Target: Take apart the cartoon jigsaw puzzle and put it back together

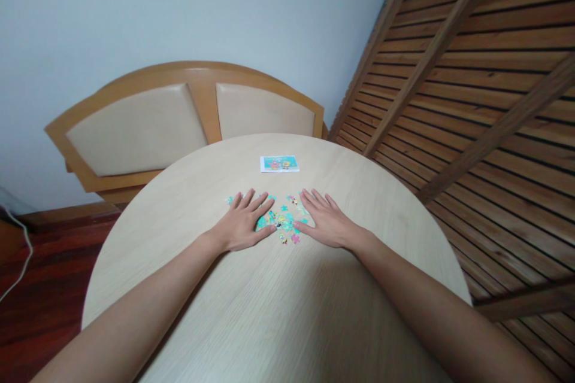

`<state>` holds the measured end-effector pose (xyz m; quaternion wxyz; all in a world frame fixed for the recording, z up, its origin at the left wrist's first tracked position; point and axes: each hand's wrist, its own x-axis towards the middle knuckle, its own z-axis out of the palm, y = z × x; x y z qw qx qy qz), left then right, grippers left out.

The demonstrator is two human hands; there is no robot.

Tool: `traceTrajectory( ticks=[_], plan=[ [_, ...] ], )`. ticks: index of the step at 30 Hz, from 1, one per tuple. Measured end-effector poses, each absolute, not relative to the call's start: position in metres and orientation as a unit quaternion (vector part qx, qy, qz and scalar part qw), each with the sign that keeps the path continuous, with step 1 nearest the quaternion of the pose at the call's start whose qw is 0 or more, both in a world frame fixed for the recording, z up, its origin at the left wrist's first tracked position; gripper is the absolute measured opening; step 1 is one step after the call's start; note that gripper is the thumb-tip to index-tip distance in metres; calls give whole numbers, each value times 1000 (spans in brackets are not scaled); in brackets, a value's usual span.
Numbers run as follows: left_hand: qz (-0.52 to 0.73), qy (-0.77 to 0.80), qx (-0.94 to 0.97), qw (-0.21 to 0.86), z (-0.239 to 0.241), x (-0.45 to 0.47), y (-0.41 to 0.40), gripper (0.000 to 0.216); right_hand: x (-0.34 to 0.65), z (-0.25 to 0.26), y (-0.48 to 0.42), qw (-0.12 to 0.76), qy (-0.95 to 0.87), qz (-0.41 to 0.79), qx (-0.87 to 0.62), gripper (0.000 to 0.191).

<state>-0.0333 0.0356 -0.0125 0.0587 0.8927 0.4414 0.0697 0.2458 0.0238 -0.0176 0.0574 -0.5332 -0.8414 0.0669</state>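
Several small jigsaw puzzle pieces, mostly turquoise with bits of yellow and pink, lie loose in a cluster on the round table. My left hand is palm down at the cluster's left side, fingers spread, over some of the pieces. On the right side, my right hand also lies flat with its thumb out, touching the edge of the cluster. Pieces under both hands are partly hidden. Beyond the fingers lies a picture card with a turquoise cartoon print and a white border.
The pale wood round table fills the middle. Behind it stands a wooden headboard with cream padded panels against a wall. A slatted wooden panel leans at the right. A white cable hangs above the reddish floor at far left.
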Motion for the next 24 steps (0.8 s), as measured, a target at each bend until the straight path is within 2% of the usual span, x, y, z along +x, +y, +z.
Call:
traceTrajectory(
  ticks=[8,16,24],
  plan=[
    [80,413,906,55,-14,-30,34,86,243,-16,22,55,-845,63,-529,103],
    [101,494,862,53,-15,-35,42,77,244,-7,14,20,-828,84,-554,113],
    [117,429,893,69,-21,-37,44,75,235,-10,10,50,-866,67,-493,103]
  ],
)
